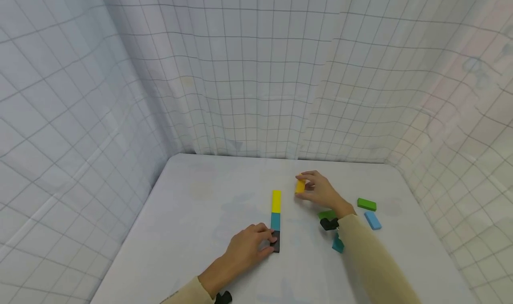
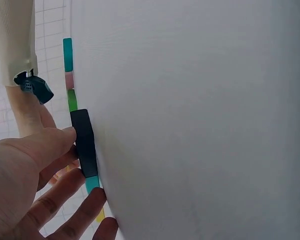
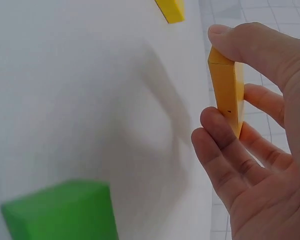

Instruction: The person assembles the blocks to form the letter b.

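Observation:
A straight row of end-to-end blocks lies on the white table: a yellow block at the far end, a teal block in the middle and a black block nearest. My left hand holds the black block by its ends, thumb at one and fingertips toward the teal block. To the right of the row's far end, my right hand pinches an orange-yellow block between thumb and fingers. In the right wrist view that block stands off the tabletop, with a shadow of the hand beside it.
Right of the row lie a green block, a light blue block, another green block and a second teal block, the last two partly behind my right arm. Gridded white cloth hangs around the table's back and sides.

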`<state>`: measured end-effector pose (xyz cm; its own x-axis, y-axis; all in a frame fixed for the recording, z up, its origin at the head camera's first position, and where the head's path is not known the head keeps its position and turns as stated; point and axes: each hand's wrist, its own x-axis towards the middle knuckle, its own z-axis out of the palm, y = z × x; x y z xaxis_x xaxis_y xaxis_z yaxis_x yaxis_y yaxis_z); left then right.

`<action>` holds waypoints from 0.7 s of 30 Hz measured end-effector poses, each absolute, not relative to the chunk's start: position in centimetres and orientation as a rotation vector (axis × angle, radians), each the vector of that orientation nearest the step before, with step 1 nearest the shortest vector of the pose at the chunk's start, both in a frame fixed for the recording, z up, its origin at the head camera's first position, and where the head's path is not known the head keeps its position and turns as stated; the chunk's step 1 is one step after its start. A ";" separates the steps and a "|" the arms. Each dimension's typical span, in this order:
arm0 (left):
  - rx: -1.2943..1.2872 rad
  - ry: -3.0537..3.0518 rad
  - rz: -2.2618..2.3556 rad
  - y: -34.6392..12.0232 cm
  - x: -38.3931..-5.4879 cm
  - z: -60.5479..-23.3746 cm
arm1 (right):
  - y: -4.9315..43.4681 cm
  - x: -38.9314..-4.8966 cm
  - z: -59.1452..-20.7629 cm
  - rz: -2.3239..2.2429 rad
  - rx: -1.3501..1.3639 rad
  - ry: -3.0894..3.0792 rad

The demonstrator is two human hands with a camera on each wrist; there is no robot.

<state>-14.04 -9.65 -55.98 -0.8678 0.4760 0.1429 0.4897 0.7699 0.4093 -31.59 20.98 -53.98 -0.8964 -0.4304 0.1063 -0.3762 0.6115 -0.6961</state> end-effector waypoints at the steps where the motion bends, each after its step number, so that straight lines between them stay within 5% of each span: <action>1: -0.795 -2.932 -0.687 -9.7 -14.0 -56.0 | 20.7 -31.7 -54.0 -1.168 -0.699 2.752; 21: -0.812 -2.889 -0.731 -9.8 -13.9 -55.8 | 16.4 -33.5 -55.0 -1.128 -0.635 2.806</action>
